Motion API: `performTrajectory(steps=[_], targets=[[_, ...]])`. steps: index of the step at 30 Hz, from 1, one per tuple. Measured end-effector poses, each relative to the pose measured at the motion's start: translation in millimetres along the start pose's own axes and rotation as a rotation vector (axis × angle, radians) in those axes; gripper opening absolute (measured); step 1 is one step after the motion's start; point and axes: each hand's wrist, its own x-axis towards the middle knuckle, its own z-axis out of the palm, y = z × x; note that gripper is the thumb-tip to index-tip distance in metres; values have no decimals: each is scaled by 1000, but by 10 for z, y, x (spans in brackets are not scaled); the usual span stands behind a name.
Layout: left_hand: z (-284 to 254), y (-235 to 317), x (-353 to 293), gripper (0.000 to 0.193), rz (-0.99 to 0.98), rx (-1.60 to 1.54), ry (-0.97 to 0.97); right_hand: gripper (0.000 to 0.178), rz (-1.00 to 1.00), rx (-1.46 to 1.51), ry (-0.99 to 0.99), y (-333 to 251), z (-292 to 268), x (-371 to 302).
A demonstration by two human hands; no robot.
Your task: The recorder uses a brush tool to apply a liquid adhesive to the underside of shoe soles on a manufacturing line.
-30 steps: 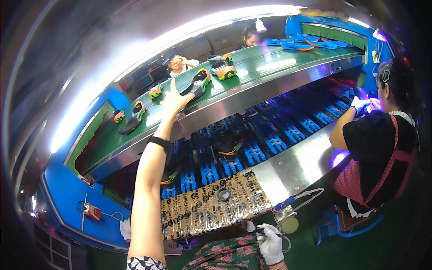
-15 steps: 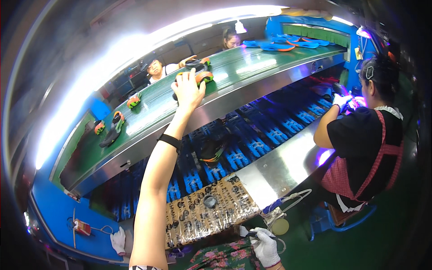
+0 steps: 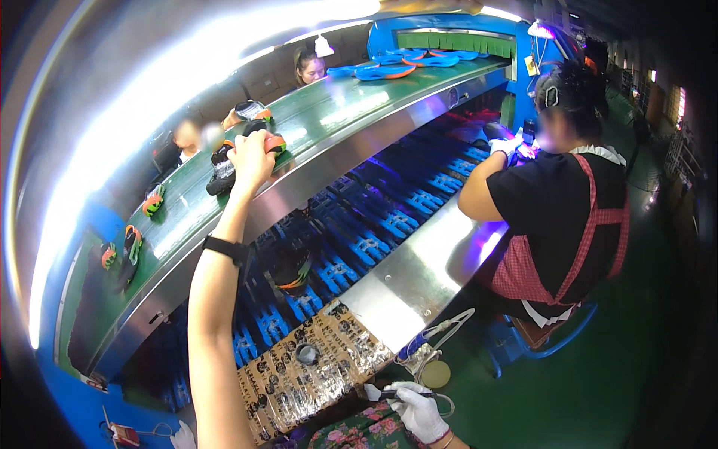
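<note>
My bare left hand (image 3: 253, 159), with a black band on the wrist, reaches over the green conveyor belt (image 3: 340, 123). Its fingers are curled round a black shoe upper (image 3: 275, 143) with orange and green trim. Just left of the hand, another dark shoe upper (image 3: 221, 179) lies on the belt; a third shoe upper (image 3: 254, 112) is beyond it. Low in the picture, my white-gloved right hand (image 3: 420, 413) grips a dark-handled brush (image 3: 389, 393) with a pale tip. Nearby, a small round cup (image 3: 307, 354) stands on a tape-covered cardboard sheet (image 3: 336, 344).
More shoe uppers (image 3: 153, 200) lie farther left on the belt; blue soles (image 3: 385, 71) lie at its far right. Below runs a rack of blue holders (image 3: 396, 223) with a dark shoe (image 3: 292, 271). A co-worker (image 3: 565, 187) sits at right; two people (image 3: 309, 67) are across the belt.
The whole view has swung right, so the bench appears farther left. My left hand's fingers, spread over the shoes before, are now curled round one. My right hand still holds the brush.
</note>
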Motion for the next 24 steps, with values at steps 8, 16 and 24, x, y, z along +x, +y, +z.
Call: performTrajectory(steps=[8,16,24], targets=[[-465,-22,-54,37,-117,-1028,-158,18,-18,-21,20,-59,56,-9],[-91,-423,422,81,-387,-477,-170,19,-21,-103,-5,37,245,-57],[91,-161,557,92,-514,-453,-452,19,-40,-66,19,22,128,40]])
